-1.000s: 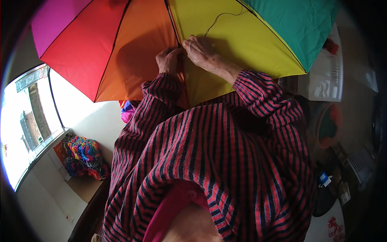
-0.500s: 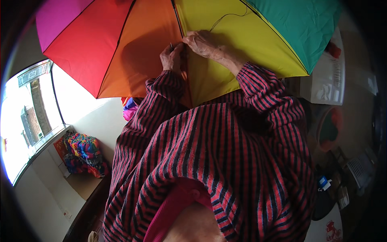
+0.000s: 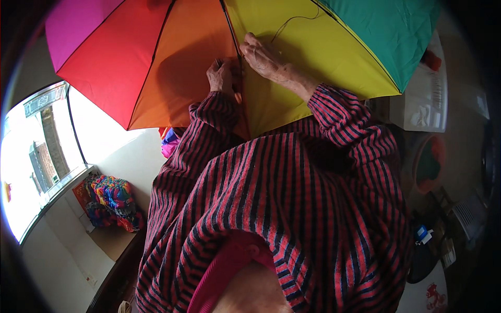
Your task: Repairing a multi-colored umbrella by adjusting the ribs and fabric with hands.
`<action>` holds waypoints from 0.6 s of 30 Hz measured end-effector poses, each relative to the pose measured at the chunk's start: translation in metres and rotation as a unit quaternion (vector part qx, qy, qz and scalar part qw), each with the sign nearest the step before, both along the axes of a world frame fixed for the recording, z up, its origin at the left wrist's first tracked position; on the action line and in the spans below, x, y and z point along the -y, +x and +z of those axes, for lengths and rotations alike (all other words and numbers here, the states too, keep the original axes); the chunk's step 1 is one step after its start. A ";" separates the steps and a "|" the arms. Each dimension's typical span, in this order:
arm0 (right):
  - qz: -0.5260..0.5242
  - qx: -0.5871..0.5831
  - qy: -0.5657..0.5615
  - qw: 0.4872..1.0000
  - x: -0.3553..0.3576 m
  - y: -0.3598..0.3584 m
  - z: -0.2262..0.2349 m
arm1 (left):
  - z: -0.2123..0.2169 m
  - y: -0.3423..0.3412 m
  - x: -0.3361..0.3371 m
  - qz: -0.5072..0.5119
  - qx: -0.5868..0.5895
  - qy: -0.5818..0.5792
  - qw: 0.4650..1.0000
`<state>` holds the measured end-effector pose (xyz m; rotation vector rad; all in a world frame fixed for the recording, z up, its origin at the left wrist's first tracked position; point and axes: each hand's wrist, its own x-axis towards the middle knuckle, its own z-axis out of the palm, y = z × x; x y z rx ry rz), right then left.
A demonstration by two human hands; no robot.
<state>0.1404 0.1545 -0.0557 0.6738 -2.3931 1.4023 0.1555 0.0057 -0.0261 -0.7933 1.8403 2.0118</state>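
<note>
An open umbrella [image 3: 193, 99] with rainbow panels spreads in front of me, its inner side and dark ribs showing. My left hand [image 3: 220, 77] is closed over the orange panel, just left of a rib. A small slim thing shows at its fingertips, too small to name. Across that rib, over the yellow panel, my right hand [image 3: 261, 58] has its fingers bent together; what they hold, if anything, is hidden. A thin dark thread [image 3: 286, 23] curves over the yellow panel above the right hand.
A bright window [image 3: 39, 156] is at the left, with a bundle of multicoloured yarn [image 3: 112, 198] below it. Bright cloth [image 3: 168, 143] peeks out under the umbrella's edge. On the right are a white plastic tray [image 3: 425, 99] and a round reddish container [image 3: 430, 164].
My right hand has moved up and slightly right, away from my left hand, opening a gap between them. My left hand stays nearly in place; the metal tip above its fingers shows less.
</note>
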 end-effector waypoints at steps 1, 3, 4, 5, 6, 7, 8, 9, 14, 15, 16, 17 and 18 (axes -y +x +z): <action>0.018 0.013 -0.052 0.998 0.001 0.001 -0.001 | 0.004 -0.001 0.002 -0.004 0.019 0.008 1.000; 0.033 0.025 -0.101 0.994 0.000 0.003 -0.001 | 0.004 0.001 0.003 -0.009 0.017 0.011 1.000; 0.037 0.044 -0.099 0.993 -0.003 0.005 0.000 | 0.003 0.002 0.001 -0.016 0.018 0.017 1.000; 0.041 0.064 -0.097 0.992 -0.006 0.006 0.000 | 0.001 0.001 -0.002 -0.023 0.018 0.023 0.999; 0.043 0.083 -0.094 0.991 -0.010 0.007 0.000 | 0.000 0.000 -0.005 -0.029 0.018 0.025 0.999; 0.036 0.083 -0.092 0.992 -0.015 0.008 0.000 | 0.000 -0.002 -0.009 -0.048 0.021 0.030 0.998; 0.035 0.087 -0.088 0.992 -0.009 0.006 0.000 | 0.000 -0.002 0.000 -0.056 0.023 0.027 0.998; 0.033 0.091 -0.085 0.992 -0.003 0.005 -0.001 | 0.001 -0.002 0.007 -0.064 0.026 0.024 0.997; 0.013 0.055 -0.025 0.998 -0.001 0.001 -0.014 | -0.006 -0.006 0.016 -0.081 0.020 0.068 0.994; 0.011 0.053 -0.022 0.998 -0.004 0.000 -0.018 | -0.008 -0.008 0.013 -0.096 0.019 0.078 0.992; 0.007 0.058 -0.017 0.998 -0.002 0.000 -0.016 | -0.010 -0.008 0.015 -0.104 0.019 0.084 0.991; 0.003 0.063 -0.011 0.998 -0.001 0.000 -0.014 | -0.011 -0.009 0.016 -0.114 0.019 0.091 0.989; -0.003 0.069 -0.005 0.998 0.001 0.001 -0.013 | -0.011 -0.009 0.017 -0.113 0.018 0.090 0.989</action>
